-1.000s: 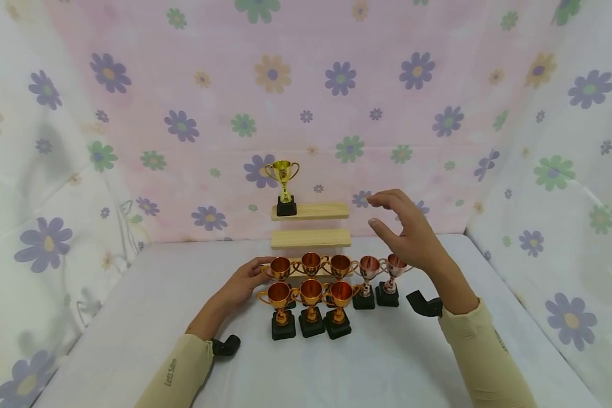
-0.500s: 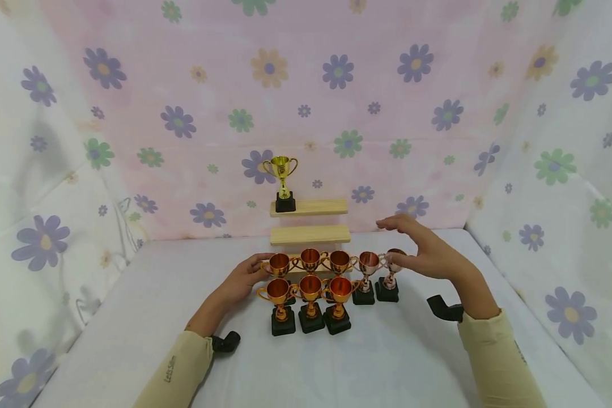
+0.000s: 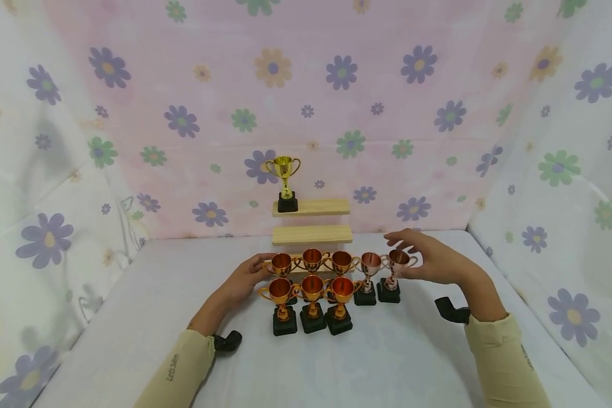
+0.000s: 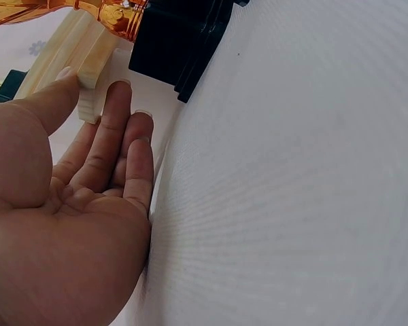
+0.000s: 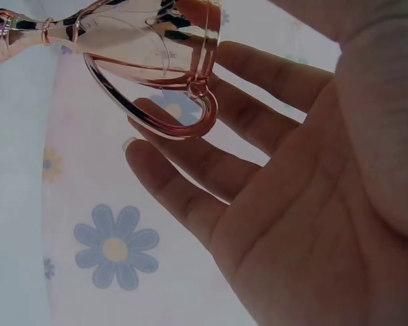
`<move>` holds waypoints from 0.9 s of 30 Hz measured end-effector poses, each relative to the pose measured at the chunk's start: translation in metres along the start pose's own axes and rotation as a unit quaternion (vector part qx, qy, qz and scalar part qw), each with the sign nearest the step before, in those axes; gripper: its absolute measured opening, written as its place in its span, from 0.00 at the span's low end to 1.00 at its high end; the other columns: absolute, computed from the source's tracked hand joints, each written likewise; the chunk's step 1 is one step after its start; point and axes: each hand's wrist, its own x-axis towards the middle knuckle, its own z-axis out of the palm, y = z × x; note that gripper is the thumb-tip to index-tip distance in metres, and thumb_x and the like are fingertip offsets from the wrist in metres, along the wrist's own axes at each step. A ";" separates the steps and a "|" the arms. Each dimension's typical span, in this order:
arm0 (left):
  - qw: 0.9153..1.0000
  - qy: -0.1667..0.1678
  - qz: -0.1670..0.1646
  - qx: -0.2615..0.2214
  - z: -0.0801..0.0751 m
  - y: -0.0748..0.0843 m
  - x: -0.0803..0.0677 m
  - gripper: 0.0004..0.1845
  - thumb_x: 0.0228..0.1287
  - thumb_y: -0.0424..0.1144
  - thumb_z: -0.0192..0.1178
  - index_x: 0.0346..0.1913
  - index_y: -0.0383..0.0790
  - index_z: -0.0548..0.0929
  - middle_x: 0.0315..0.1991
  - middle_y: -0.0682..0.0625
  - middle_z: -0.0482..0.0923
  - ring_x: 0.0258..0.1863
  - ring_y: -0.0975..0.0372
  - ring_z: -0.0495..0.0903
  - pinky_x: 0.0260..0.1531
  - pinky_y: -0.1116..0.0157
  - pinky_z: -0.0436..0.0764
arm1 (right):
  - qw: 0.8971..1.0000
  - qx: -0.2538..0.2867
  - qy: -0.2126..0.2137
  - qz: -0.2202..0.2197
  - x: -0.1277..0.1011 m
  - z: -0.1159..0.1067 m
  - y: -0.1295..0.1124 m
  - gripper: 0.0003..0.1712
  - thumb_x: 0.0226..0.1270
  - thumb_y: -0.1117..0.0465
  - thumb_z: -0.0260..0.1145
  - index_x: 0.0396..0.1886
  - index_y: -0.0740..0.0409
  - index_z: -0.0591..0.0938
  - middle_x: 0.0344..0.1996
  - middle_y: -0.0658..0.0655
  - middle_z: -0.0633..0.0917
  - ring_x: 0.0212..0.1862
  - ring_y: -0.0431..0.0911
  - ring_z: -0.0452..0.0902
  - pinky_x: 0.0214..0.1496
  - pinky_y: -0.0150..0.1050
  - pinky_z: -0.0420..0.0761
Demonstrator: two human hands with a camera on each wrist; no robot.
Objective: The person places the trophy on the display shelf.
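My right hand [image 3: 438,259] is around the cup of the rightmost rose-gold trophy [image 3: 398,258], which stands upright on its black base. In the right wrist view, loosely extended fingers [image 5: 180,180] pass behind the cup and its handle [image 5: 170,129]; whether they touch it I cannot tell. At the left end of the wooden stand, my left hand [image 3: 243,279] lies on the table beside the bronze trophies [image 3: 279,290]. The left wrist view has its fingers straight and its thumb tip against or just in front of a wooden board [image 4: 98,58].
A gold trophy [image 3: 285,180] stands at the left of the top wooden tier [image 3: 322,207]. Below it is the bare middle tier [image 3: 312,234]. Bronze trophies stand in two rows before the stand, with another rose-gold trophy [image 3: 369,266] to their right. Floral cloth [image 3: 306,130] hangs behind.
My right hand has come down from above the rose-gold trophies, swung right, then closed in around the rightmost one. The left hand has stayed in place.
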 end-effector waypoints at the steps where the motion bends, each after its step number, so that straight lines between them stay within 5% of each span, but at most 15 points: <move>1: 1.000 0.001 -0.001 -0.003 0.000 0.000 0.000 0.28 0.83 0.48 0.57 0.79 0.45 0.69 0.65 0.46 0.83 0.66 0.48 0.79 0.75 0.41 0.63 | 1.000 -0.003 0.002 0.000 0.000 0.001 0.001 0.39 0.68 0.63 0.77 0.75 0.54 0.72 0.65 0.57 0.80 0.60 0.54 0.81 0.58 0.60 0.82; 9: 1.000 -0.013 0.006 -0.018 -0.001 -0.001 -0.001 0.28 0.83 0.47 0.57 0.78 0.44 0.69 0.63 0.44 0.84 0.65 0.48 0.80 0.77 0.39 0.59 | 0.999 -0.044 0.008 -0.002 0.002 0.005 0.000 0.26 0.68 0.65 0.77 0.64 0.57 0.82 0.50 0.51 0.86 0.50 0.47 0.83 0.53 0.56 0.85; 27: 1.000 -0.014 0.009 -0.019 -0.001 0.000 -0.001 0.29 0.82 0.50 0.58 0.78 0.44 0.70 0.64 0.46 0.84 0.67 0.48 0.79 0.75 0.40 0.62 | 0.997 -0.071 0.037 -0.002 0.000 0.004 0.003 0.24 0.69 0.66 0.76 0.63 0.57 0.83 0.48 0.48 0.86 0.48 0.44 0.82 0.49 0.51 0.86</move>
